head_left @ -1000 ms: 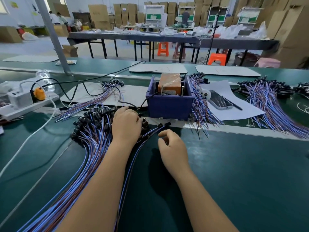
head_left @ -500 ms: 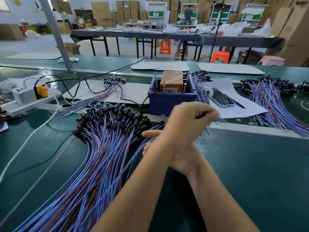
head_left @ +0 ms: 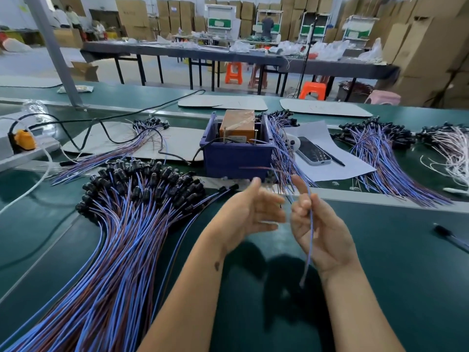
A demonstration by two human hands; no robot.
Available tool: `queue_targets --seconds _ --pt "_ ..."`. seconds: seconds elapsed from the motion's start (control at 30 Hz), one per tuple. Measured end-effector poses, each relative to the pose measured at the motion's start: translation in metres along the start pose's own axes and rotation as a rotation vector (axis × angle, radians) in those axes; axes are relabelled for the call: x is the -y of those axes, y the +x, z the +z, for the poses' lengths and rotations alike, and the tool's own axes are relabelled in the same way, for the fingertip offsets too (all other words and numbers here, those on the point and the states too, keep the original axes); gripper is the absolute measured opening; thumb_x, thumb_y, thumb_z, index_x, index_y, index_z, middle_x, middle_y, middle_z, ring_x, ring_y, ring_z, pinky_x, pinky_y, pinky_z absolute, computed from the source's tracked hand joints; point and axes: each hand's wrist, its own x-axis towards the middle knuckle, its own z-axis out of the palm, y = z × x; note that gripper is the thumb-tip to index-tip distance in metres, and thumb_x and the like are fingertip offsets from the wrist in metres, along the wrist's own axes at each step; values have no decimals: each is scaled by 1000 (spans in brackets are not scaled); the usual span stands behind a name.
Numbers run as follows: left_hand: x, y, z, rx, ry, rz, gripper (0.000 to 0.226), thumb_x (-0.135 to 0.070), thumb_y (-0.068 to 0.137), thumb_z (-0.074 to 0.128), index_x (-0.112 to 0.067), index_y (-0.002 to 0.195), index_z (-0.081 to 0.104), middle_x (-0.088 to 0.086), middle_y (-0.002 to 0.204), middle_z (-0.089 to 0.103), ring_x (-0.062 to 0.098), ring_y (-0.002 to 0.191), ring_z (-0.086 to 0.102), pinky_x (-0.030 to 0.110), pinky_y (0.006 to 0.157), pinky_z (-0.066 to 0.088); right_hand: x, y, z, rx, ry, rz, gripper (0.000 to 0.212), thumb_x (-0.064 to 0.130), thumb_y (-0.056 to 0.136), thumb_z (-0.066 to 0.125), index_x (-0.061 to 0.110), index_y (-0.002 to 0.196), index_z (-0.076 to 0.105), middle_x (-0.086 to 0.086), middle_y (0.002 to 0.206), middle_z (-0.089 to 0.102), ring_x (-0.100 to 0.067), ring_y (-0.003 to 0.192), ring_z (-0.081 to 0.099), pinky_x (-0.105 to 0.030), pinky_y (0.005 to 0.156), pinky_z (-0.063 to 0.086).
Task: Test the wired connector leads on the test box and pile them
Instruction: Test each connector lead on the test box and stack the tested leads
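- Pile [head_left: 132, 212] of leads lies at our left on the table [head_left: 380, 262], seemingly the place for tested ones.
- Left hand [head_left: 250, 212] hovers palm-in, fingers straight and blurred, holding nothing that we can see.
- Right hand [head_left: 317, 224] pinches one blue lead [head_left: 310, 237], its tail dangling.
- Next, we judge, its bare ends must touch the test box [head_left: 237, 146] pins.

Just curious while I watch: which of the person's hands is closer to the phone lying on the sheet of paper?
The right hand: it is below the phone, slightly toward the viewer. The left hand is farther left, in front of the blue box.
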Motion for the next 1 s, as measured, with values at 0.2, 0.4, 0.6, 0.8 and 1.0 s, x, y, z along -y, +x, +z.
queue_targets --seconds 0.2,0.4,0.6,0.8,1.0 --pt "22 13 -29 -406 -222 215 46 -42 105 32 -11 109 66 8 85 74 21 75 71 30 63 58 -25 2 16 158 -683 303 12 0 86 61 5 92 51 -15 69 68 -18 52 61 -19 53 50" --pt "22 8 -31 -476 -27 297 31 -12 101 50 -19 83 75 0 60 58 13 54 53 21 52 44 -38 -2 29 391 -743 601 13 21 94 56 9 89 55 -18 85 73 -20 66 68 -21 58 54" --pt "10 -14 -33 -47 -649 390 13 -30 89 67 -22 93 76 -9 62 57 7 62 56 21 64 51 -28 0 31 418 -547 624 41 47 95 46 11 91 66 -20 91 72 -25 68 71 -24 56 55" --pt "13 -6 -28 -390 -113 213 17 -30 83 67 -19 83 79 2 73 66 16 43 55 23 38 46 -64 13 38 34 -809 205 26 22 99 55 6 79 60 -11 64 67 -14 43 55 -19 39 40" --pt "16 -4 -33 -534 -25 266 22 -22 98 59 -21 90 79 6 81 71 20 73 65 29 61 53 -74 25 34 -209 -896 -98 13 12 96 60 11 91 72 3 71 71 -2 60 61 -16 54 47"
